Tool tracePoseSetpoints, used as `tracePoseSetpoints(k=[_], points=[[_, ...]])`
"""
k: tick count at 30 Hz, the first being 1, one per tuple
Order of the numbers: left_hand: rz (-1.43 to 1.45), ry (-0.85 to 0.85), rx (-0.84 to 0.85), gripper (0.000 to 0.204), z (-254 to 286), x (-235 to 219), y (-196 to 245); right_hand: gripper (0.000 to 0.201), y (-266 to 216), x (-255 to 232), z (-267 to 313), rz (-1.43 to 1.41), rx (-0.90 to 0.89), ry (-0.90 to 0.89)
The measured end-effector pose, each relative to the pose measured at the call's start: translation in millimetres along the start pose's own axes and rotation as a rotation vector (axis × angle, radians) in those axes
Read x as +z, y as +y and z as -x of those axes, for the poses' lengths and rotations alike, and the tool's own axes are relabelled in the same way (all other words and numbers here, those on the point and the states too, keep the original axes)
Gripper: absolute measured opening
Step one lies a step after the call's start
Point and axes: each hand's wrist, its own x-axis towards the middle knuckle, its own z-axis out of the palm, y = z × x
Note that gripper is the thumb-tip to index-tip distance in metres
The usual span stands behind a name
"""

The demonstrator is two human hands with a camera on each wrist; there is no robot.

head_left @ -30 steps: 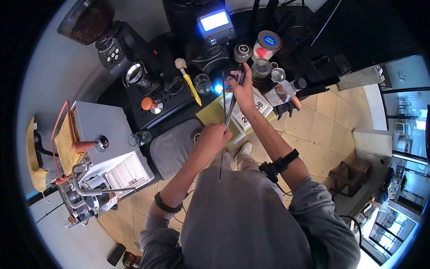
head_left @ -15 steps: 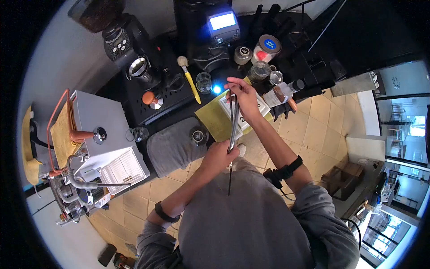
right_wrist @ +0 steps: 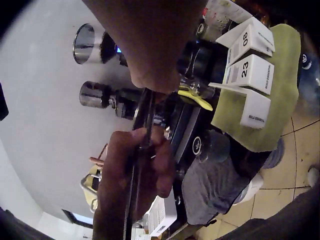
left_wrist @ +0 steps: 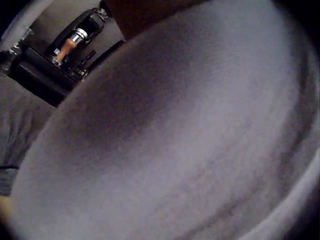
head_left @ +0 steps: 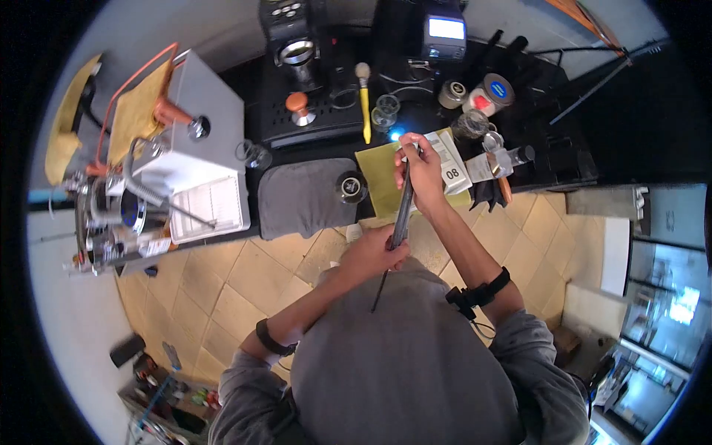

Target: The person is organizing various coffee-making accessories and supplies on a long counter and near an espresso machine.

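Observation:
A slim, dark metal bundle of long rods (head_left: pixel 405 211) slants between my two hands in front of the grey shirt. Its upper end is in my right hand (head_left: pixel 424 169), fingers bent around it. Lower down, my left hand (head_left: pixel 371 256) grips it in a fist, and a thin tip pokes out below, over the shirt. In the right wrist view the left hand (right_wrist: pixel 135 165) wraps the rods (right_wrist: pixel 149 117) under the other hand. Grey cloth fills most of the left wrist view, so the hand is hidden there.
Behind the right hand, white number cards (head_left: pixel 454 174) stand on a yellow-green cloth (head_left: pixel 378 167). A grey towel (head_left: pixel 300 200) bears a dark round-lidded jar (head_left: pixel 351 188). Along the counter are a yellow-handled brush (head_left: pixel 365 111), a glass (head_left: pixel 386 111), a tamper (head_left: pixel 299 107) and a bottle (head_left: pixel 512 157).
The rods stood apart, one separate from the others; now they lie together. My right fingers have gone from outstretched to curled round the top. The head view has turned, and both hands sit lower.

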Motion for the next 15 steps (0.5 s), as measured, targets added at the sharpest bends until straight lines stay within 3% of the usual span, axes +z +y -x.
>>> tracePoseSetpoints(k=[4,6,10,12,13,15], points=[[0.153,0.079,-0.009,0.018,21.0,30.4,-7.4,0.015,9.2,4.7,27.9,0.03,0.008,-0.13],[0.456,0.11,-0.149,0.026,32.3,53.4,-10.0,0.021,17.0,2.1,44.1,0.053,0.018,-0.214],[0.551,0.331,-0.143,0.034,65.1,95.5,-18.3,0.021,41.4,-11.0,71.0,0.066,0.042,-0.363],[0.235,0.417,-0.136,0.042,88.5,105.0,0.5,0.022,62.4,-1.9,90.2,0.078,0.062,-0.476],[0.439,0.47,-0.062,0.04,92.0,120.1,-21.7,0.022,72.4,0.0,103.3,0.102,0.069,-0.522],[0.572,0.594,-0.092,0.038,113.0,132.5,-24.6,0.022,92.0,2.0,127.9,0.134,0.082,-0.592]])
